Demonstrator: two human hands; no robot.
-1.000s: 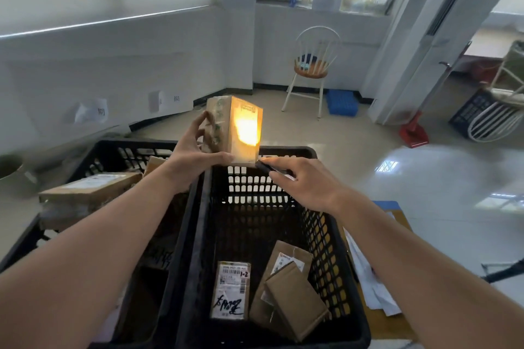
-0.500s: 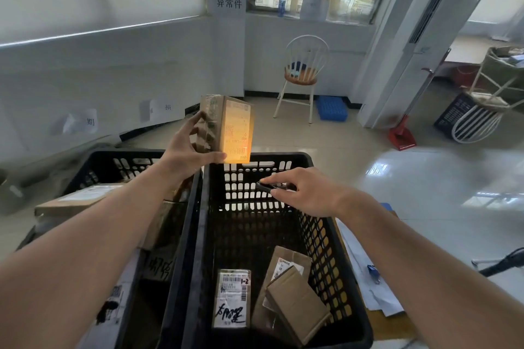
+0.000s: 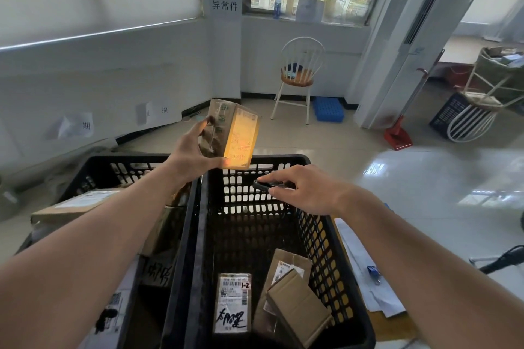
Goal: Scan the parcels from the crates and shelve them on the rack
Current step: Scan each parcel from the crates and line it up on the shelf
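My left hand grips a small cardboard parcel upright above the far rim of the right black crate. Orange light falls on the parcel's labelled face. Just below and to the right, my right hand holds a small black scanner pointed at that face. On the right crate's floor lie a white-labelled parcel and two brown ones. The left black crate holds a large flat box and other parcels, partly hidden by my left arm.
Papers with a blue clip lie on a surface right of the crates. On the tiled floor beyond stand a white chair, a blue crate and a red dustpan. Another chair and a basket sit at far right.
The orange glow on the parcel's face has dimmed and spread over the label. The parcel has tipped slightly. My view has lifted a little; both hands stay close together above the crate.
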